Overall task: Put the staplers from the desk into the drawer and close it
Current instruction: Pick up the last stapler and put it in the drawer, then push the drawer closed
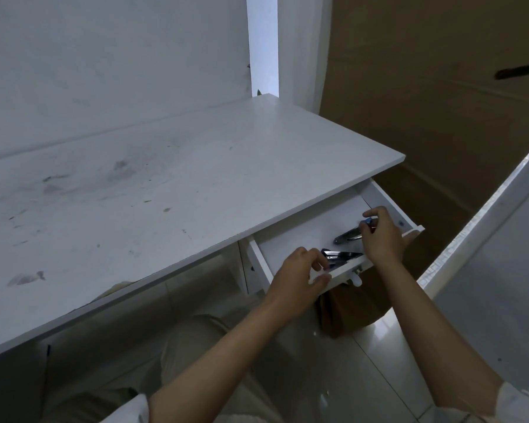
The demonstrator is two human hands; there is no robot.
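The white drawer (388, 199) under the desk's right end stands pulled out. Two staplers lie inside it. A silver stapler (347, 235) with a blue end rests near the right side, and my right hand (382, 236) holds its rear end with fingers curled around it. A dark stapler (342, 255) lies along the drawer's front wall. My left hand (300, 277) is at the front edge of the drawer, fingers touching the dark stapler's near end and thumb under the front panel.
The white desk top (165, 193) is bare and smudged. A small white knob (355, 280) hangs on the drawer front. Brown cardboard (425, 87) stands to the right behind the desk, a white panel (501, 239) at far right. My legs are below.
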